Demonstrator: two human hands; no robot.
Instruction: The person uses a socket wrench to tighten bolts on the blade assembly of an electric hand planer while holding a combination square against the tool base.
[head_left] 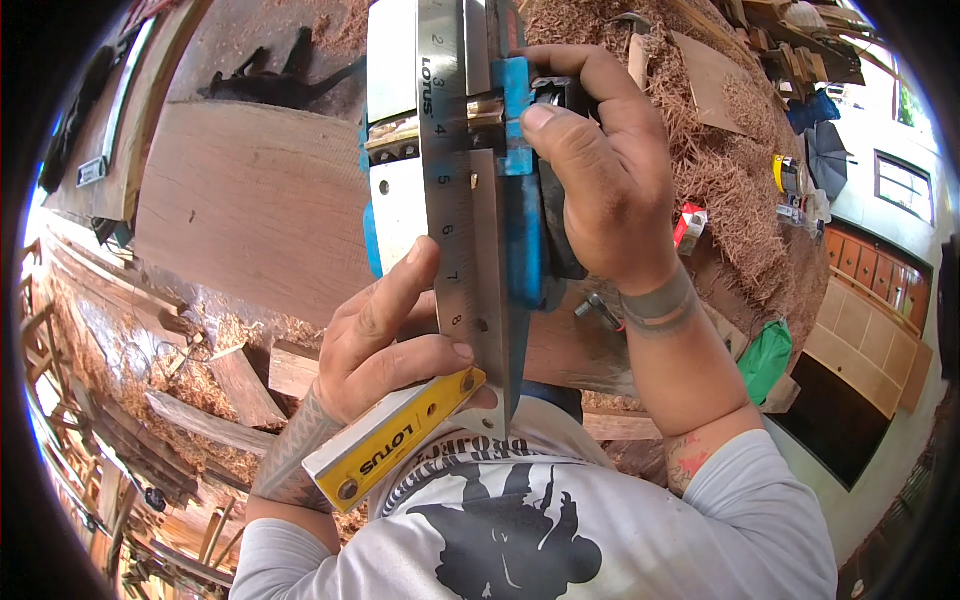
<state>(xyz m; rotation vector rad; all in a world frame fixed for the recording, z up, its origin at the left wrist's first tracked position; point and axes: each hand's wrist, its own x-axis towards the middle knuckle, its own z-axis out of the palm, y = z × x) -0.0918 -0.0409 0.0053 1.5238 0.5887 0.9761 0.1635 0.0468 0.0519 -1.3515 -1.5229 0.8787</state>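
In front of my chest an electric hand planer [524, 240] with a blue body lies with its metal sole turned up, showing the cutter slot across it. Along the sole rests the steel blade [455, 200] of a try square, its yellow-faced stock [415, 435] at the end nearest me. My left hand [375, 345] is closed on the try square near the stock, index finger against the blade's edge. At the planer's right side my right hand [615, 165] grips the body, thumb and index finger at the blue part beside the cutter slot. Its other fingers are partly hidden.
Under the planer is a wide wooden board [255, 205]. A black cat [275, 75] lies beyond it. Curly wood shavings [735, 200] heap at the right, near a red-and-white pack [690, 228] and a green bag [767, 362]. Wood offcuts [245, 385] lie at the left.
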